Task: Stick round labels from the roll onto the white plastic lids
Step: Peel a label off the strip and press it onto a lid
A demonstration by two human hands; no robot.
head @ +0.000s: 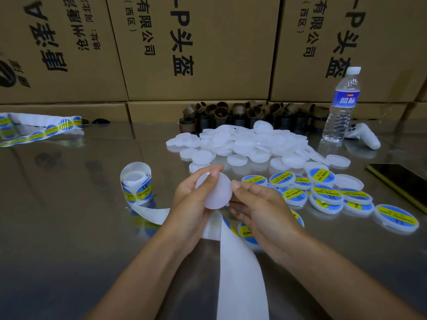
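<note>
"SOLDERING PASTE" on labelled lids [327,192]; "SOLDERING" on the roll [138,192]; "有限公司", "头盔" on cardboard boxes [208,65]

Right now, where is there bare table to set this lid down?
Widest free patch: left of the label roll, nearer than the loose label strip. A smaller one: nearer than the labelled lids, right side. Crowded: bare lid pile, labelled lids; backing paper covers near centre.

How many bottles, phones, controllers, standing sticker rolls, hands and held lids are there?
Water bottle: 1
Phone: 1
Controller: 1
Upright label roll: 1
Hands: 2, left hand and right hand
Held lid: 1
Total: 7
</note>
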